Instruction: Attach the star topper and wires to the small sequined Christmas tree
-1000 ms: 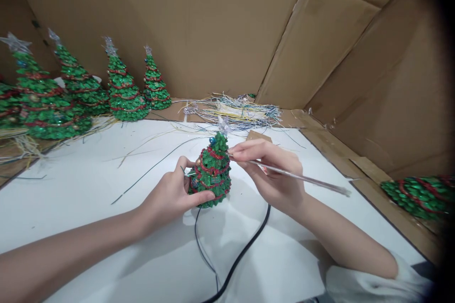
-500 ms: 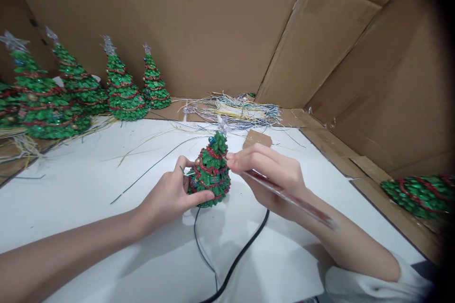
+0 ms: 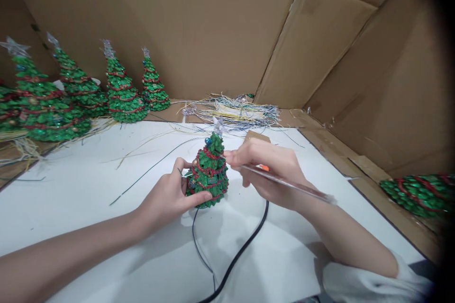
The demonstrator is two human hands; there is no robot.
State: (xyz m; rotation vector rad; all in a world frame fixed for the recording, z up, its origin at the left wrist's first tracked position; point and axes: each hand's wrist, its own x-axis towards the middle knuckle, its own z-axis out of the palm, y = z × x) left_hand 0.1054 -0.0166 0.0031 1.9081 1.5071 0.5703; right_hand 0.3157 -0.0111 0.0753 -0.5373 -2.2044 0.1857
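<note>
A small Christmas tree figurine, green with red garland and a clear star, stands slightly tilted on the white work surface. My left hand is closed round its lower left side, thumb across the front. Short wire ends stick out by those fingers. My right hand pinches a slim, semi-clear stick-like tool, whose kind I cannot make out. Its tip is hidden by the fingertips at the tree's upper right side. An orange part shows behind that hand.
Several finished-looking trees stand at the back left. A bundle of thin wires lies along the back cardboard wall. Another tree lies at the right edge. A black cord crosses the front, beside a thin dark wire.
The tree and my left hand have shifted slightly left in view. My right hand has turned a little, so the stick lies flatter and the orange part shows.
</note>
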